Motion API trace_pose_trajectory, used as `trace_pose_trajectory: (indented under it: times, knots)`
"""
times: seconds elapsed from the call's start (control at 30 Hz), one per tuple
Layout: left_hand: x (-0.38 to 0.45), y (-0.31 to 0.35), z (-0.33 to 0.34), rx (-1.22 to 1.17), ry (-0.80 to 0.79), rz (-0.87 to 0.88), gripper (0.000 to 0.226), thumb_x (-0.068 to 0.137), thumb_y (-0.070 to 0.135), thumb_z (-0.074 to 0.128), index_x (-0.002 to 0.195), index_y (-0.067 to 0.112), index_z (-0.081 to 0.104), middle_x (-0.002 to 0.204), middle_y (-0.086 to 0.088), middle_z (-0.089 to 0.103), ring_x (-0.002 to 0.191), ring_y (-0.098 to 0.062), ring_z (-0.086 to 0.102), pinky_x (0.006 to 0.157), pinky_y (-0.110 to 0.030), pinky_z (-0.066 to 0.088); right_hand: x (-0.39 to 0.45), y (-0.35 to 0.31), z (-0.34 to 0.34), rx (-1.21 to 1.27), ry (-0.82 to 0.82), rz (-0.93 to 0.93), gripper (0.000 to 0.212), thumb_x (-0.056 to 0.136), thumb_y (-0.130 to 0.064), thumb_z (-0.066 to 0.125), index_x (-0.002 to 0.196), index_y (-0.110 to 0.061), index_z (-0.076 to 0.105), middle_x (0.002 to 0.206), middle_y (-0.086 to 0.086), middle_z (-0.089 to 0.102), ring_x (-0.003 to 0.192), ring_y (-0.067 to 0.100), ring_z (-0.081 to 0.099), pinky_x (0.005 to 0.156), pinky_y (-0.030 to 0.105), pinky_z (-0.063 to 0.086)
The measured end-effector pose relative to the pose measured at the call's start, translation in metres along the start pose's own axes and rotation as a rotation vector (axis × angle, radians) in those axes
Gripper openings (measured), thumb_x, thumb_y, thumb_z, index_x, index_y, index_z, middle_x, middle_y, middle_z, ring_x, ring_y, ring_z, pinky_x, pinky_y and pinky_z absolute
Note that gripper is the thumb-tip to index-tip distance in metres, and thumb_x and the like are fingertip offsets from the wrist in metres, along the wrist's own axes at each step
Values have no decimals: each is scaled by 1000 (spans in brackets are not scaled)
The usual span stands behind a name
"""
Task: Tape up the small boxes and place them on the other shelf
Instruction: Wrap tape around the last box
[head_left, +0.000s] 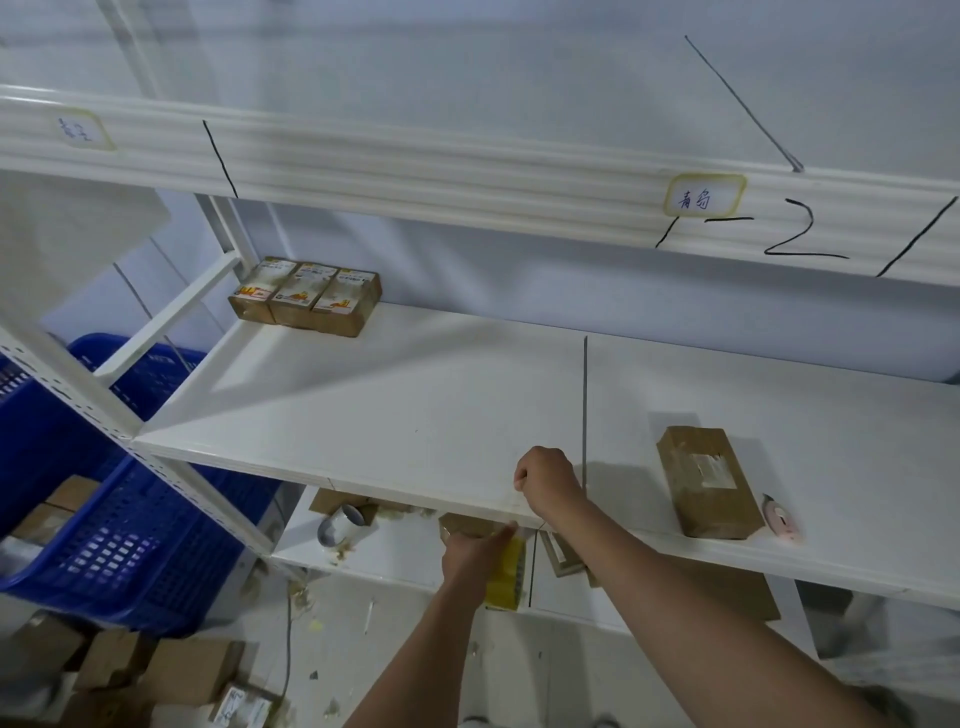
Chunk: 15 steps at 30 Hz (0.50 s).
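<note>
A small brown box (470, 525) is sitting on the lower shelf (395, 556), mostly hidden under the front edge of the middle shelf (415, 415). The left hand (475, 558) is reaching in beneath that edge and lying against the box and a yellow object (506, 577) just beside it; whether the fingers are closed on either one cannot be told. The right hand (548, 486) is hovering above the middle shelf's front edge, curled into a narrow fist, and something thin seems to be pinched in it, too small to make out.

Further right along the middle shelf, a taped brown box (706, 480) is lying flat, with a small pink and white tool (782, 522) just beside its right end. At the shelf's back left corner, three printed cartons (306, 299) are standing side by side, touching. Below the shelf's front edge, left of the hands, a roll of tape (340, 525) is resting on the lower shelf among scraps. Left of the shelving, a blue plastic crate (119, 530) is holding more cardboard boxes, and loose boxes (171, 670) are lying on the floor under it.
</note>
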<state>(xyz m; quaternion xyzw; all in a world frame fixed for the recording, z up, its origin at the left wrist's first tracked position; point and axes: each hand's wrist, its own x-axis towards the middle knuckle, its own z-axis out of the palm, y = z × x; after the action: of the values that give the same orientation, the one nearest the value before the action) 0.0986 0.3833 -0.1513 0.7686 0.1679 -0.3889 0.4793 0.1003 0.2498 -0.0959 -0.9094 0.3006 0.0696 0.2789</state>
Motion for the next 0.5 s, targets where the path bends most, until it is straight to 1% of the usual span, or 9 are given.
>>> trace_pose_trajectory:
  times: [0.1,0.17,0.27,0.3,0.37,0.4,0.43,0.47,0.5]
  knots:
    - [8,-2,1,-32,-25,-19,78,63,58,86,122,16,56,109,-5,66,100,-28,65,97,-47,54,4,2,7,-21,-1,-10,17,87,6,63,87,-3,76,92,9,71,86,22,69,80,27,58]
    - [9,-1,1,-41,-34,-22,79,61,57,87,122,16,58,109,-5,67,100,-28,66,97,-47,54,7,2,8,-46,5,-12,14,86,6,65,89,-2,76,96,9,69,89,23,69,81,27,58]
    - [11,0,0,-47,-43,-32,80,61,56,89,123,16,58,111,-4,67,100,-28,65,97,-47,54,13,2,10,-60,42,-21,11,87,4,66,96,1,72,109,10,56,94,25,64,82,29,56]
    - [10,0,0,-47,-44,-30,80,62,55,88,124,15,58,112,-4,67,101,-27,65,97,-46,54,14,3,10,-62,48,-9,12,86,4,67,97,1,72,111,10,56,93,24,63,83,29,56]
    - [9,-1,1,-45,-46,-23,78,66,53,87,127,13,60,112,-4,67,100,-26,64,93,-40,55,14,4,11,-76,30,20,16,84,5,68,98,0,73,111,10,61,90,22,64,85,30,57]
    - [9,-2,0,-48,-46,-14,75,68,52,87,127,11,62,111,-4,67,99,-25,64,88,-37,54,15,5,12,-83,26,19,19,85,4,67,103,-1,72,112,11,63,92,23,64,85,30,57]
    - [8,-2,-1,-53,-51,-4,72,71,50,86,126,9,63,110,-5,68,98,-24,65,82,-34,53,14,5,12,-81,31,5,26,86,2,67,112,-2,67,114,12,62,96,25,64,86,30,55]
    - [9,-4,-1,-61,-64,7,70,72,48,85,125,7,64,109,-5,69,96,-23,65,77,-31,51,12,6,10,-71,43,-9,39,87,0,69,124,-4,56,115,12,59,101,27,62,85,31,54]
    - [9,-6,-2,-58,-78,12,68,73,47,85,124,6,65,109,-6,70,96,-22,66,76,-30,50,11,6,7,-63,64,-8,52,88,-1,70,132,-6,43,115,14,57,104,30,62,83,32,53]
